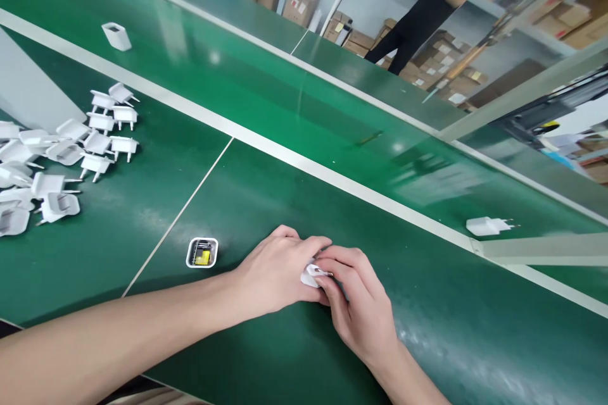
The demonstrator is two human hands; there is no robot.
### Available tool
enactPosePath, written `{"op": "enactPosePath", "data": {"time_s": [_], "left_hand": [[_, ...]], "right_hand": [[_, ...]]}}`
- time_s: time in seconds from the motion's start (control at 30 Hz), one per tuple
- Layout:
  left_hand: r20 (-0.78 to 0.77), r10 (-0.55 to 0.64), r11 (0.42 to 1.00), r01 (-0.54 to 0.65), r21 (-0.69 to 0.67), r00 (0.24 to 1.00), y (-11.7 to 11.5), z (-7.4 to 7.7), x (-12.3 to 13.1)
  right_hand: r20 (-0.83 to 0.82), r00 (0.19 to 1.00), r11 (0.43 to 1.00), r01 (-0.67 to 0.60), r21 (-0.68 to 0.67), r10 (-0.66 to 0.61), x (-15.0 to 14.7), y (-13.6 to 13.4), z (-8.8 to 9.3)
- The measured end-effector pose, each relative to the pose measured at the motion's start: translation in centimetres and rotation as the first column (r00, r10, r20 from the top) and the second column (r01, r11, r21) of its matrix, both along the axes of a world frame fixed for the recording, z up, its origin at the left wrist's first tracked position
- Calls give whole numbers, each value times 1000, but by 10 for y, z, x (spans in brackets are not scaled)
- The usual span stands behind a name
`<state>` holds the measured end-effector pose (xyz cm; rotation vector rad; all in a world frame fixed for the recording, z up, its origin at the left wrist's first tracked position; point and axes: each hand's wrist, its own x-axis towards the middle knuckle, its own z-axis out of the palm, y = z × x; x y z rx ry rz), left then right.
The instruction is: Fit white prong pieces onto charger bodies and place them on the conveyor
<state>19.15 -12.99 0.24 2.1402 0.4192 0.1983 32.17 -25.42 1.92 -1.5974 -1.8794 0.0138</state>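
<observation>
Right now the white plug piece (310, 274) is between the 2 hands, to the right of the open housing (216, 253) in view. Can't tell if it's touching the table or held just off it.

Left hand (278, 269): curled over the piece, fingers above, thumb below, gripping it. Right hand (363, 300): fingertips closed in a pinch at the pin end; 1 metal pin tip (331, 273) shows between them.

Step in hand, my read: close 2-handed handling of that piece. Fingers cover most of it, so can't confirm whether it's being turned, pressed or joined to something. Next move calls for a steady left grip, fine fingertip control on the right, no side load on the pins.

Open housing has a yellow part (203, 257) and dark bits inside; neither hand is on it. Up-left of it in view: a cluster of loose white plug pieces (97, 142), many with pins out. Further up, beyond the pale strip (285, 155): a white hollow housing (116, 37). Well right of the open housing, also past the strip: 1 plug (489, 226) lying down, 2 pins showing.

Far beyond: cardboard boxes (299, 6), plus a standing person (422, 9) in dark clothes.
</observation>
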Motion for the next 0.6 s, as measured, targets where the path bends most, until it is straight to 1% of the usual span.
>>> {"op": "enactPosePath", "data": {"time_s": [0.13,0.3,0.4,0.53,0.6], "left_hand": [[-18,2,1000,-2,-7,1000,1,2,0],[20,-1,1000,1,-1,1000,1,-1,-1],[18,-2,1000,2,-8,1000,1,-2,-1],[-9,-5,999,4,-50,1000,1,-1,0],[-20,-29,996,27,-82,999,4,1,-2]], "right_hand": [[3,1000,1000,-1,21,1,2,-1,1],[8,1000,1000,-16,-25,16,3,-1,1],[5,1000,999,-24,-30,24,3,0,1],[-1,1000,999,-30,-14,30,3,-1,-1],[0,999,999,-36,-9,36,3,-2,-1]]}}
